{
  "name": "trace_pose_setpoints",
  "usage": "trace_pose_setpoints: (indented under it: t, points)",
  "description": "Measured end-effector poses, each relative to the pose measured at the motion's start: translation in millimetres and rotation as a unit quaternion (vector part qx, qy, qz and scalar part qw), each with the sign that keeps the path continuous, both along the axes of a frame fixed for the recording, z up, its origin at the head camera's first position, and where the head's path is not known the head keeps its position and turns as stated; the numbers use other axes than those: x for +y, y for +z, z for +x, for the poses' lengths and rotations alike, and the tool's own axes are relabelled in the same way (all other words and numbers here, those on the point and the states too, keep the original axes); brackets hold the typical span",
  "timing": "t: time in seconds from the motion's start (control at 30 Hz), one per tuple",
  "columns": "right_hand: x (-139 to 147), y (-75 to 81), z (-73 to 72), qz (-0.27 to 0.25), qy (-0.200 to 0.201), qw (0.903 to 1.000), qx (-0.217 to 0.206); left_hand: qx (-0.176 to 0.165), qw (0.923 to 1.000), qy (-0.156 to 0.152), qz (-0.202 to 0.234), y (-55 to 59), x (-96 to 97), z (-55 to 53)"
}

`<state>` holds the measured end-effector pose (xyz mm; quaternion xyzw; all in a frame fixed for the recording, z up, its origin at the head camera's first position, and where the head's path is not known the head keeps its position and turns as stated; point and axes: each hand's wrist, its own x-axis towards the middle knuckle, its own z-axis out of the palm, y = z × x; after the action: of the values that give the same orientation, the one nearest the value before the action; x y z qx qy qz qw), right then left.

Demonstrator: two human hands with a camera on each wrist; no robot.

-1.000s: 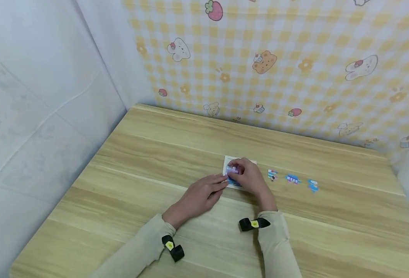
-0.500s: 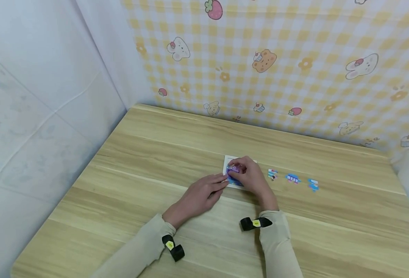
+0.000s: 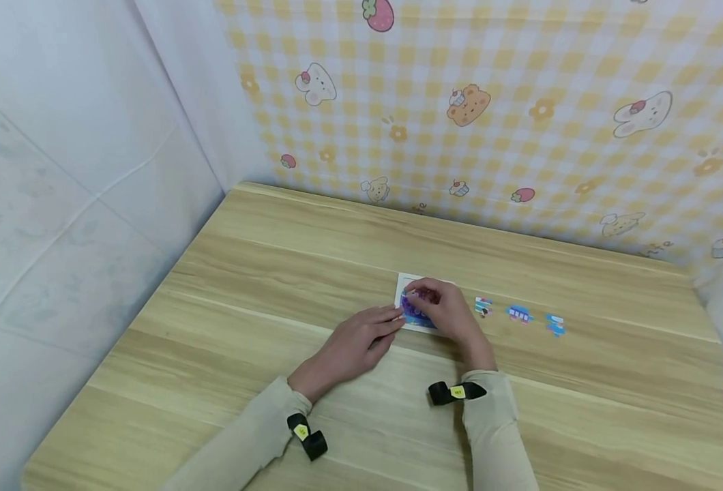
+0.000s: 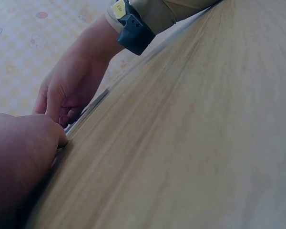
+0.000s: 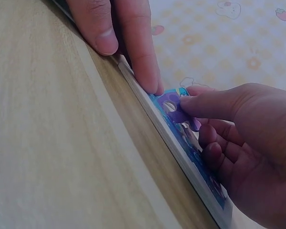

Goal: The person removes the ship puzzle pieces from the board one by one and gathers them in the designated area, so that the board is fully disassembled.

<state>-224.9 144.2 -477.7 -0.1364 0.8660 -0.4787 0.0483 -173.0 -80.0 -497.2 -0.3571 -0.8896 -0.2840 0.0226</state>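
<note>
A small jigsaw puzzle board (image 3: 402,282) with a white border lies on the table, its picture blue and purple. Over it, my right hand (image 3: 446,307) pinches a purple and blue puzzle piece (image 5: 179,112) between thumb and forefinger. In the right wrist view that piece stands tilted above the board, and the other fingers curl below it. My left hand (image 3: 355,341) rests at the board's left edge, fingers stretched out and their tips on the border. Part of the board is hidden beneath my right hand. The left wrist view shows both hands but not the piece.
To the right of the board lie three loose pieces in a row: a multicoloured piece (image 3: 483,307), a blue and purple piece (image 3: 519,314) and a blue piece (image 3: 554,324). A yellow checked cloth (image 3: 423,102) hangs behind the wooden table (image 3: 263,273).
My right hand has shifted slightly to the right over the board, and the piece's angle in its fingers has changed. The left hand stays in place.
</note>
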Motion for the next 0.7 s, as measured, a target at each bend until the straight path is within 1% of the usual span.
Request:
trace_pose_setpoints:
  t: [0.27, 0.5, 0.7]
  points:
    - [1.0, 0.3, -2.8, -0.024, -0.003, 0.9997, -0.005, -0.008, 1.0, -0.003, 0.001, 2.7, -0.8, -2.8]
    - [1.7, -1.6, -4.2, -0.049, -0.028, 0.9981, -0.023, -0.007, 1.0, -0.007, 0.004, 3.4, -0.5, -3.4]
    - [3.6, -0.4, -1.3, -0.039, -0.038, 0.998, -0.032, -0.004, 1.0, -0.006, 0.005, 1.3, -1.3, -2.1]
